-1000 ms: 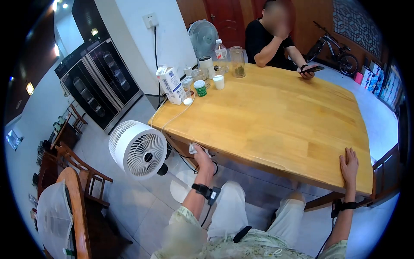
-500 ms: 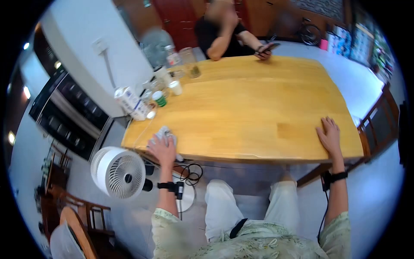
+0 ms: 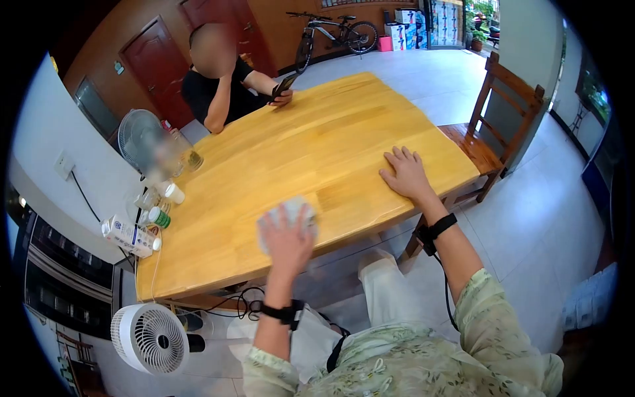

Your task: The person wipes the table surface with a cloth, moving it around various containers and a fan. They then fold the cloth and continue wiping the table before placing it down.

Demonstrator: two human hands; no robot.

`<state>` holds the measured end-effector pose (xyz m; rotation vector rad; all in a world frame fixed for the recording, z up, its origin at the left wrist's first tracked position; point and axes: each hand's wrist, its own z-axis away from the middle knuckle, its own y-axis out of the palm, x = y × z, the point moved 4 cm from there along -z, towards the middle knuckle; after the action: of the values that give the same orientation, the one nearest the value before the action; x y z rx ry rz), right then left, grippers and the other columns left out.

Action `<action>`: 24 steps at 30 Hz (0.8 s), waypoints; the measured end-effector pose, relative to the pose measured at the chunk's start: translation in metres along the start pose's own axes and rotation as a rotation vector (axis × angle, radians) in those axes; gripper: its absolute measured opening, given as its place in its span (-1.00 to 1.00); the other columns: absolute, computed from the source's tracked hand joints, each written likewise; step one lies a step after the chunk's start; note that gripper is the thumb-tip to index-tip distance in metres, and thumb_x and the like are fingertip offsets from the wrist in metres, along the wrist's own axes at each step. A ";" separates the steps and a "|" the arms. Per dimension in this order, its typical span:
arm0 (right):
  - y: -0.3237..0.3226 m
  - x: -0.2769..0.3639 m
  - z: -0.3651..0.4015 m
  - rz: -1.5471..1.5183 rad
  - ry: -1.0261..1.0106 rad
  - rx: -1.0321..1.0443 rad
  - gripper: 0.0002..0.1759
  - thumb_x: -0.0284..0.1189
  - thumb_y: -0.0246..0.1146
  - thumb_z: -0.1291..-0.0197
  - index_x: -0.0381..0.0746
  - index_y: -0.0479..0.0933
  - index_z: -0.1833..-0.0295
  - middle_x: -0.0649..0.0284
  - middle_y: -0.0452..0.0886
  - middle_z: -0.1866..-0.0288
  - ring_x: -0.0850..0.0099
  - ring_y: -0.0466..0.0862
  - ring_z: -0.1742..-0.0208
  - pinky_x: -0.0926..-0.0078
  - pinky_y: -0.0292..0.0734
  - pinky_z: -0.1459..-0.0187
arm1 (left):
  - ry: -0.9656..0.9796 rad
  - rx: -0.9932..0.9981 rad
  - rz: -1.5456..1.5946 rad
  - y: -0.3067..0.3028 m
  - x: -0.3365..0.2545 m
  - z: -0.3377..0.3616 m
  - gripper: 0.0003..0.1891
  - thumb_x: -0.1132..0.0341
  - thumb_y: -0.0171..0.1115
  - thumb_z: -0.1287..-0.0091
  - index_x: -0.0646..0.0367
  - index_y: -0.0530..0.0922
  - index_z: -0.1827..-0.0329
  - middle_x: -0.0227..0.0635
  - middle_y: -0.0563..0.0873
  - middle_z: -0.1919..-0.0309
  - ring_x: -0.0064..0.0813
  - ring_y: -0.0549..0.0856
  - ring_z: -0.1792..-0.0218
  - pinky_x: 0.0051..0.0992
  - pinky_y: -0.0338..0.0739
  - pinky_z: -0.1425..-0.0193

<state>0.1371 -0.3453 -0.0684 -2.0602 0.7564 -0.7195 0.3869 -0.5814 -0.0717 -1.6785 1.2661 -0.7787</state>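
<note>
My left hand (image 3: 288,243) presses down on a pale grey-white cloth (image 3: 264,233) on the wooden table (image 3: 225,172), close to its near edge. Its spread fingers lie over the cloth and look smeared by motion. Farther right, my right hand (image 3: 406,173) rests palm down on the bare wood, fingers apart and holding nothing. Both wrists wear black straps.
Along the left edge stand a milk carton (image 3: 127,236), a green-labelled bottle (image 3: 159,217), a white cup (image 3: 174,193) and glass jars. A fan (image 3: 151,339) is below left. Across sits a person (image 3: 218,99) with a phone (image 3: 284,86). A wooden chair (image 3: 493,126) stands right.
My left hand and the cloth have moved rightward from the table's left corner to the middle of the near edge. My right hand stays flat on the table. The view has turned right.
</note>
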 end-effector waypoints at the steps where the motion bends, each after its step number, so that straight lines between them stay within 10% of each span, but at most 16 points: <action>1: -0.003 0.001 0.001 -0.017 -0.017 0.010 -0.38 -0.04 0.22 -0.29 -0.23 0.53 -0.31 -0.10 0.48 -0.38 -0.07 0.37 -0.46 -0.12 0.11 -0.48 | 0.056 -0.024 0.057 -0.001 -0.034 -0.009 -0.39 -0.05 0.15 -0.41 -0.33 0.38 -0.54 0.10 0.28 -0.54 0.49 0.17 -0.48 0.38 -0.09 -0.54; 11: -0.009 -0.001 0.001 -0.050 -0.009 0.009 -0.41 -0.03 0.23 -0.28 -0.24 0.58 -0.24 -0.09 0.50 -0.38 -0.09 0.38 -0.46 -0.10 0.13 -0.47 | 0.336 -0.101 0.235 -0.008 -0.157 -0.021 -0.33 0.30 0.35 -0.20 -0.32 0.48 -0.45 0.03 0.42 -0.43 0.37 0.33 -0.40 0.21 0.22 -0.47; 24: -0.008 -0.004 0.003 -0.047 0.016 0.060 -0.39 -0.03 0.18 -0.35 -0.22 0.53 -0.32 -0.10 0.45 -0.43 -0.10 0.31 -0.51 -0.13 0.09 -0.50 | -0.006 -0.115 0.023 -0.059 0.111 0.097 0.02 0.26 0.69 0.27 0.02 0.46 -0.45 -0.01 0.42 -0.48 0.16 0.36 -0.49 0.02 0.20 -0.58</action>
<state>0.1383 -0.3368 -0.0642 -2.0261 0.6895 -0.7771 0.5275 -0.6558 -0.0621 -1.7532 1.3459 -0.6985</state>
